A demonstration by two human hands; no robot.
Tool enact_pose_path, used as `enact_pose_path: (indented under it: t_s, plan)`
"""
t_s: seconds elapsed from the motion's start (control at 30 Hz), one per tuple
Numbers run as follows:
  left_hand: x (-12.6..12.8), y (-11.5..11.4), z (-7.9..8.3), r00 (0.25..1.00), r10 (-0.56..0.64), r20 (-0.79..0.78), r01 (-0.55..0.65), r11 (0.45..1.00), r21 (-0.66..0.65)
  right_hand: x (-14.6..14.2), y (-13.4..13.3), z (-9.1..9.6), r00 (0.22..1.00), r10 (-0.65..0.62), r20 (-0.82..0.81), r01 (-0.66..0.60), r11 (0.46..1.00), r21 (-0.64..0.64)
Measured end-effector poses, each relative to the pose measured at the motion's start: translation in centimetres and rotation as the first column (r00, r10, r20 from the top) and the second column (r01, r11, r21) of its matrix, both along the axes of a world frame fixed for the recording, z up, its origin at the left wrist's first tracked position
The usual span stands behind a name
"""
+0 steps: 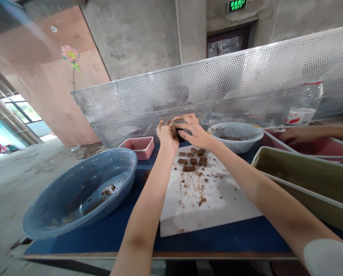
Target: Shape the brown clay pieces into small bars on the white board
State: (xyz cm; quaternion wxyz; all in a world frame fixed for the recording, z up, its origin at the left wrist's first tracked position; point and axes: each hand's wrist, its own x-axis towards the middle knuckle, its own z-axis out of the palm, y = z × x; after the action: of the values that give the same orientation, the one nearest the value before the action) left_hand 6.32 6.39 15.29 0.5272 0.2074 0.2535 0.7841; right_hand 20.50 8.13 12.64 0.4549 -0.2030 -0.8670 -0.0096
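Both hands are raised close together above the far end of a white board point(217, 203). My left hand point(166, 136) is turned up and curled round a brown clay-like lump point(173, 132), partly hidden by the fingers. Over it reaches my right hand point(193, 128), with fingers stretched and apart, the fingertips at the lump. Whether they press on it I cannot tell. Something black shows just behind the hands, its kind unclear. Below them, several short brown blocks point(193, 161) lie on the board among crumbs and smears.
At left stands a large blue basin point(59, 195) with brown residue, beside a small pink tray point(144, 149). Right of the board are a white basin point(240, 145), a green trough point(303, 186) and a pink trough point(271, 134) with another person's hand point(296, 135) in it. A perforated metal screen point(137, 99) rises behind.
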Motion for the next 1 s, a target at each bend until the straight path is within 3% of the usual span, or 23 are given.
enact_pose_path:
  t_s: [0.2,0.33,0.5,0.67,1.0]
  plan:
    - [-1.4,0.8,0.3,0.997,0.025,0.071,-0.023,1.0,-0.022,0.2,-1.3,0.2,0.999,0.008,0.042,-0.01,0.999,0.046]
    - [-1.6,0.4,0.5,0.999,0.009,0.038,-0.01,0.999,0.037,0.3,-1.0,0.6,0.997,0.059,-0.053,-0.057,0.998,0.036]
    - [-0.8,-0.3,0.6,0.989,-0.055,-0.139,0.063,0.997,0.053,-0.1,-1.0,0.9,0.987,0.048,-0.156,-0.066,0.992,-0.112]
    - [0.2,-1.0,0.8,0.962,-0.013,-0.272,0.035,0.997,0.073,-0.4,-1.2,1.1,0.992,0.018,-0.127,-0.047,0.973,-0.225]
    - [0.4,-2.0,1.4,0.973,0.05,-0.225,-0.028,0.995,0.098,-0.4,-1.1,0.9,0.992,-0.007,-0.128,-0.024,0.971,-0.239]
